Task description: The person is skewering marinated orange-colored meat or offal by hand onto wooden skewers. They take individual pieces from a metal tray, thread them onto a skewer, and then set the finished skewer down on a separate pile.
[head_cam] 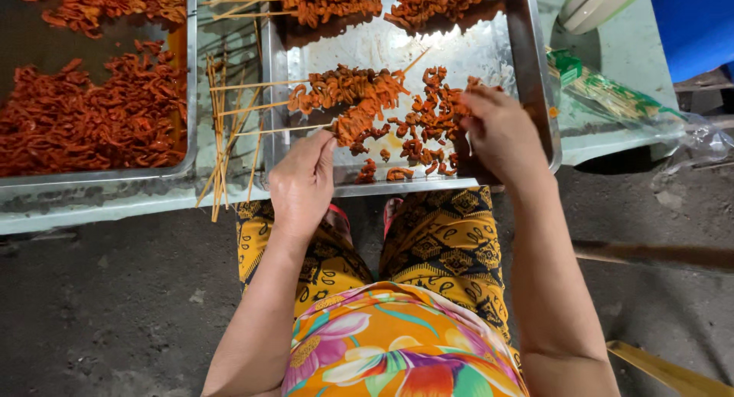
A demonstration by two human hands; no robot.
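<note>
Left hand [303,184] pinches a skewer [287,130] over the tray's near rim [397,187].

The fingertips of the right hand [501,133] are hidden behind its own back, so what is pinched there cannot be told. The large steel tray of orange-red marinated meat pieces [191,99] is cut off by the left and top edges. The pale green plastic jug [592,3] is cropped at the top edge.

A single head-worn camera looked steeply down from above the seated person, close over the lap. The counter [115,206] crossed the top of the frame, the ground [115,305] filled the lower left and right, and forearms rose from the bottom edge.
</note>
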